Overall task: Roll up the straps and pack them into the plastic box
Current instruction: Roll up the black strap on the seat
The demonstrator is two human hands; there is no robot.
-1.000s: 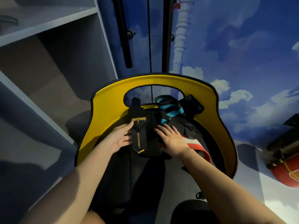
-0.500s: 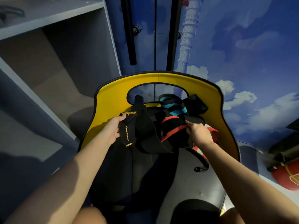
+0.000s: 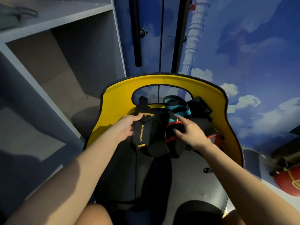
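Both hands work the strap pile on the yellow chair (image 3: 116, 101): left hand (image 3: 128, 127) pinches the black strap (image 3: 141, 133) by its top; right hand (image 3: 190, 132) curls round the red-edged strap (image 3: 172, 138). Best to free one strap fully, then roll tight from one end. No box in view.

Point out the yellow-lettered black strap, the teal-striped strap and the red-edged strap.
Yellow-lettered black strap (image 3: 140, 133): head view, on its lettered face.
Teal-striped strap (image 3: 174, 104): head view, on its upper teal band.
Red-edged strap (image 3: 177, 122): head view, on its red edge.
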